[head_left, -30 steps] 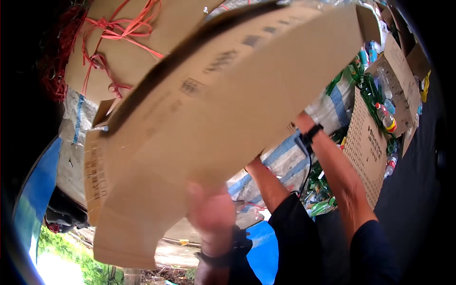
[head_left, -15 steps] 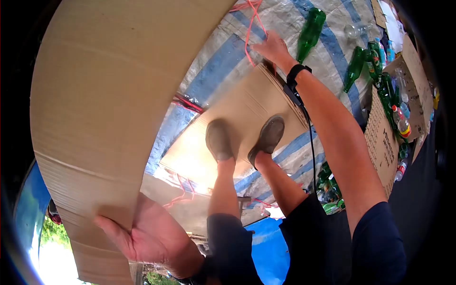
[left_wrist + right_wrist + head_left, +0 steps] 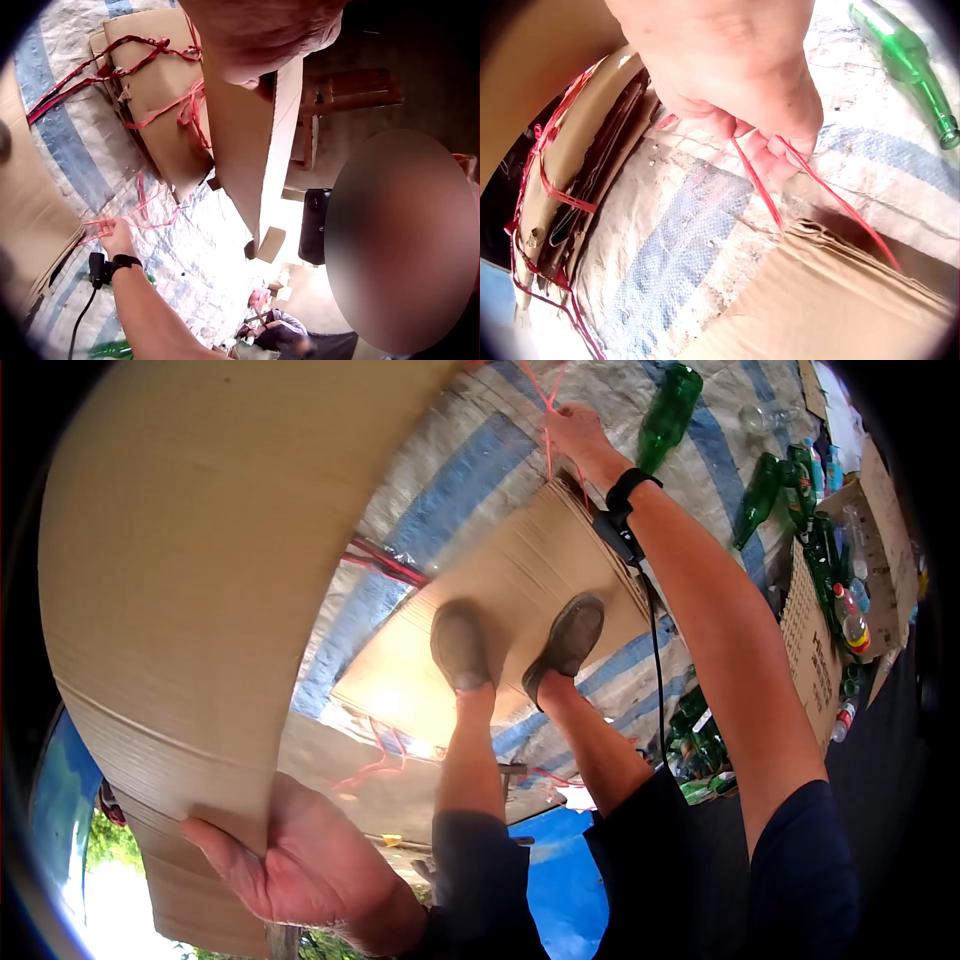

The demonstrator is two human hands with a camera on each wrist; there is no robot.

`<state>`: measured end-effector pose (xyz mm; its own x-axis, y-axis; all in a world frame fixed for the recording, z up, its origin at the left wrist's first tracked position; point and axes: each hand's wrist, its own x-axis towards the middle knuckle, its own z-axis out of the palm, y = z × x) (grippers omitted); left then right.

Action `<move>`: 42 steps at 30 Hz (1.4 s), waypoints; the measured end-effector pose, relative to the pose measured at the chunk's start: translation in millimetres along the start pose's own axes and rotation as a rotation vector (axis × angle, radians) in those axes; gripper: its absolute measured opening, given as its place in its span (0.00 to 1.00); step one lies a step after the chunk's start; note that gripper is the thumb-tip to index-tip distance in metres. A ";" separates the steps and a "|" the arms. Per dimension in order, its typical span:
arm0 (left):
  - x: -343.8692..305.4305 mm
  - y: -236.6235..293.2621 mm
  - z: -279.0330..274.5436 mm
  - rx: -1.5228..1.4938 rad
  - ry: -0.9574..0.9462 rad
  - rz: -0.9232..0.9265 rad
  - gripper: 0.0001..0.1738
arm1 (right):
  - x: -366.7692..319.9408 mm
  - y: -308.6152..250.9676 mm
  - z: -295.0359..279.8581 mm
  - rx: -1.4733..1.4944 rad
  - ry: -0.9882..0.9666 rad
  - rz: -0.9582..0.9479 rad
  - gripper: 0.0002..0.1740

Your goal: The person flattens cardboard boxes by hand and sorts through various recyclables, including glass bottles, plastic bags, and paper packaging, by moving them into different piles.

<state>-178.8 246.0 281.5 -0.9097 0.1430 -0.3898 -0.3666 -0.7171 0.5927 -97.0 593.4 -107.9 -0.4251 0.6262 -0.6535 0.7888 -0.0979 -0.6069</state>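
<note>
Left hand [image 3: 325, 860] gripping the big cardboard sheet [image 3: 200, 590], right hand [image 3: 585, 442] pinching red twine [image 3: 832, 187] at the cardboard stack [image 3: 515, 560] under both shoes [image 3: 460, 650]: yank too hard and that twine could snap!

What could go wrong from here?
The large cardboard sheet, held at one edge by the left hand, could swing or slip. The thin red string in the right hand might snap if pulled hard against the cardboard stack under the shoes. The green bottle near the right hand could get knocked.
</note>
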 end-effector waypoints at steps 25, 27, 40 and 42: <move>2.7 -20.8 -2.4 0.050 -0.039 -0.089 0.24 | -111.4 129.2 -232.2 0.542 0.084 0.349 0.06; 1.1 -19.4 -2.3 0.071 -0.012 -0.075 0.24 | -105.5 126.3 -229.2 0.544 0.223 0.337 0.08; -5.8 -35.8 5.5 0.136 -0.003 -0.067 0.23 | -101.9 77.4 -396.1 0.271 0.344 0.211 0.25; -6.2 -36.1 7.1 0.150 -0.014 -0.057 0.23 | -108.7 59.7 -404.8 0.052 0.288 0.377 0.30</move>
<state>-161.3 275.9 267.5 -0.8890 0.1909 -0.4163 -0.4417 -0.5979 0.6689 176.0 832.6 110.0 0.0326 0.7279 -0.6850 0.8380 -0.3934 -0.3781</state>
